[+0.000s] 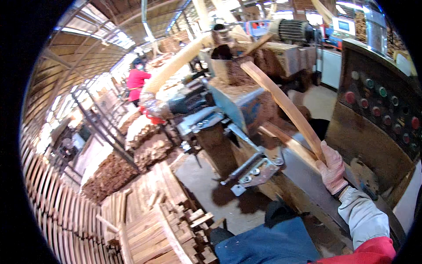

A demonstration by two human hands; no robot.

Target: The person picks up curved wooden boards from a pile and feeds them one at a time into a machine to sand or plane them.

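Observation:
My right hand (332, 169), in a pale pinkish work glove below a light grey sleeve, is closed around the near end of a long wooden strip (288, 108). The strip slants up and away over the machine, its far end raised near the sawdust-covered housing (252, 94). A second wooden piece (290, 143) lies lower on the machine bed (303, 165), its near end beside my fingers. Whether my hand also touches that piece, I cannot tell. My left hand is out of the picture.
A control panel (382, 99) with coloured buttons stands at the right. A metal bracket (259, 171) juts from the machine's near side. Stacked wooden strips (154, 229) fill the lower left. A ribbed hose (180, 61) arches behind; a person in red (137, 79) stands far off.

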